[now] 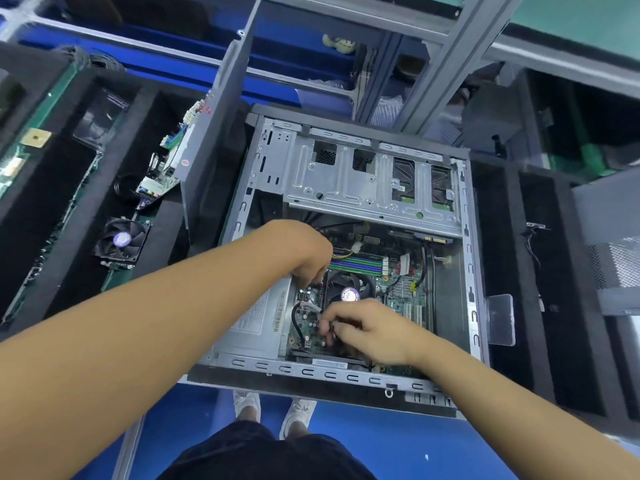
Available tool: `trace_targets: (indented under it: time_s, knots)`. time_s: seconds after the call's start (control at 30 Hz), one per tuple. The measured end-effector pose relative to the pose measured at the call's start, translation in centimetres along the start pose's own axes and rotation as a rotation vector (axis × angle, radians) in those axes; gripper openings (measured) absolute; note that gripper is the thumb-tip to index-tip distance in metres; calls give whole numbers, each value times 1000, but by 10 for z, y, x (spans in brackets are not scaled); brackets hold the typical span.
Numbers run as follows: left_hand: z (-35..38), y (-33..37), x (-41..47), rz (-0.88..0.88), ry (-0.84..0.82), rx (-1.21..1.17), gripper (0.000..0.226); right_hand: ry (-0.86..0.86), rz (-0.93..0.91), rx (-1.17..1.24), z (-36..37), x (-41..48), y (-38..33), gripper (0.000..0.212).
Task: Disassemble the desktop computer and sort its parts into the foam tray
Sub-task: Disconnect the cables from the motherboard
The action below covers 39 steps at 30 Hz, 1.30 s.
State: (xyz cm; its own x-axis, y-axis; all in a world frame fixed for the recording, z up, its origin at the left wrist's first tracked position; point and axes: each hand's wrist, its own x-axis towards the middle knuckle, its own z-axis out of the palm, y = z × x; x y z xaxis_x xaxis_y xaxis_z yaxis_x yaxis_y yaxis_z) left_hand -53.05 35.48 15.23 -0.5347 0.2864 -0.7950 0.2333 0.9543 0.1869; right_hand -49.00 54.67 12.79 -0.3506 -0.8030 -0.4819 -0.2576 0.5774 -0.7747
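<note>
The case (346,375) lies open on its side in the middle of the bench. Both hands are down inside it.

The left hand (308,251) is at the fan's (349,294) top left corner. Its fingers curl down to the board (408,299), and the hand hides what they touch, so I cannot tell if they hold anything. The right hand (370,327) is at the fan's low edge, near the front of the case. Its bent fingertips (325,329) meet on something small there (too small to name).

I think the job is only part done. Inside the case there are still one board, one fan, one silver box (256,317) on the left side, one metal cage (363,181) at the far end, and some cables. They all still have to come out.

The foam tray (69,202) is left of the case. It holds one loose fan (121,242) and one loose board (169,161) standing on its edge close to the case. So that makes two fans and two boards in all. More black foam (502,271) sits right of the case.
</note>
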Motion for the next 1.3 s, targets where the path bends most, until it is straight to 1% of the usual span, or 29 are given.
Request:
trace_targets:
  time_s: [0.07,0.13,0.2,0.33,0.4,0.47,0.53,0.6,0.63,0.7,0.77,0.8,0.87,1.0,1.07,1.13,1.2,1.23,1.3]
  knots:
    - [-3,-2,1,-15,-57,-53,25,60,37,211,-1,-1,-3,33]
    - [-3,-7,4,-22,-82,-81,15,67,55,298,-4,1,-3,39]
    - [-3,-11,6,-7,-96,-105,12,67,57,380,-6,3,-3,41]
    - [-4,-19,11,54,-113,-200,6,104,29,505,-11,5,2,33]
    - [-4,-23,12,93,-108,-238,14,114,35,528,-16,6,5,28]
    - [-2,-27,13,122,-104,-271,19,86,43,423,-19,4,8,20]
    - [-1,-31,11,136,-75,-335,21,12,59,304,-17,0,9,16]
    - [-3,-38,8,111,39,-441,27,-62,73,215,-12,-3,6,13]
    - [-4,-42,8,77,103,-468,32,-88,64,106,-10,-4,5,16]
    - [-4,-48,8,-12,156,-385,36,-113,37,-179,-7,-2,3,22]
    - [1,-48,10,-116,142,-228,29,-93,3,-373,-7,0,-2,24]
    - [4,-47,12,-160,142,-169,23,-73,-15,-419,-8,1,-4,23]
    - [7,-44,16,-211,159,-139,15,-35,-35,-429,-10,2,-7,17]
    - [6,-42,27,-251,196,-184,26,20,-56,-455,-18,2,-4,4]
    - [8,-39,33,-286,208,-179,20,69,-49,-409,-20,3,0,4]
    - [9,-38,42,-316,240,-148,23,132,-33,-364,-20,4,4,4]
    - [10,-39,46,-298,214,-135,28,185,-16,-325,-22,6,6,5]
    - [10,-40,48,-290,192,-106,27,200,-11,-312,-22,8,6,5]
    - [10,-42,48,-267,204,-26,29,213,-14,-286,-25,12,6,5]
